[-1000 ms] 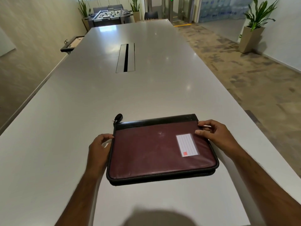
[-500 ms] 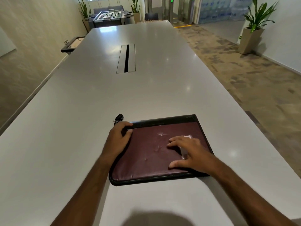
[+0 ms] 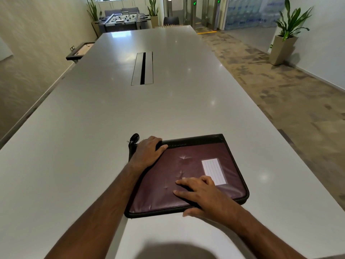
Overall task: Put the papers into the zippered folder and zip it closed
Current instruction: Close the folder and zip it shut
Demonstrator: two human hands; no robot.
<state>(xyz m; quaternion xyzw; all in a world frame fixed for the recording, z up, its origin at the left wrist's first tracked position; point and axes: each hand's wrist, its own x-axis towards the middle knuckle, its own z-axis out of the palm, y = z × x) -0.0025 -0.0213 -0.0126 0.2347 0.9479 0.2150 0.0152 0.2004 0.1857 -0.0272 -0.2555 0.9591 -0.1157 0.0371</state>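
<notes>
A maroon zippered folder [image 3: 196, 165] with black trim lies flat and closed on the grey table [image 3: 93, 128], a white lined label [image 3: 212, 170] on its cover. A black zipper pull [image 3: 134, 137] sticks out at its far left corner. My left hand [image 3: 149, 152] rests on that far left corner, fingers curled over the black edge beside the pull. My right hand [image 3: 201, 195] lies flat on the cover near the front edge, thumb over the zipper side. No loose papers are in view.
A cable slot [image 3: 142, 68] is set into the table's middle. The table's right edge runs close to the folder, with carpeted floor beyond. A potted plant [image 3: 285, 34] stands at the right wall and a foosball table [image 3: 121, 19] at the far end.
Both hands came off the folder's sides onto it. The left went to the far left corner by the pull; the right slid down the cover, uncovering the label.
</notes>
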